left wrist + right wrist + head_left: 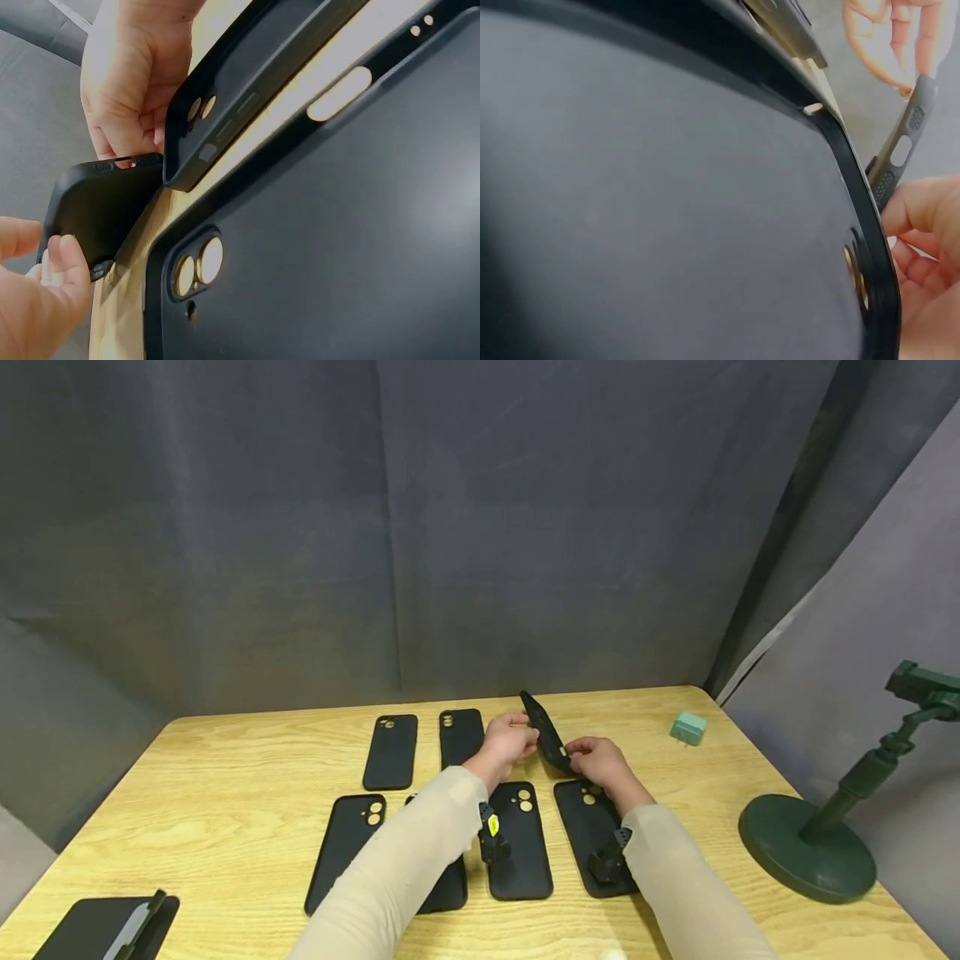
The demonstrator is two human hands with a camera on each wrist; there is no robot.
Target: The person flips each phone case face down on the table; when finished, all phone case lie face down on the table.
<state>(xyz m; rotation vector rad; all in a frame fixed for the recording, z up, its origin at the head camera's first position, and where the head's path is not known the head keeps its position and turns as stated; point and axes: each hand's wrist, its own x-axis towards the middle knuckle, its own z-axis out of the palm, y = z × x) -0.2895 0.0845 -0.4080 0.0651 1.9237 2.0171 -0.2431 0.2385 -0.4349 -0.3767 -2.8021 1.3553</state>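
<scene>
A black phone case [547, 733] stands tilted on edge at the back of the table, between both hands. My left hand [506, 745] pinches its upper left side; thumb and fingertips are at that edge in the left wrist view. My right hand [602, 764] grips the lower right end, near the port cutout seen in the right wrist view. Just below the right hand lies another black phone case [588, 831], partly hidden by the wrist camera. Beside the left hand lies a black case with camera holes [461, 733].
More black cases lie in rows, including a back-left case [392, 752] and a front-left case [348, 835]. A dark green stand [810, 847] and a small mint-green plug [687, 727] are at the right. A black clipboard-like item [90, 927] lies front left.
</scene>
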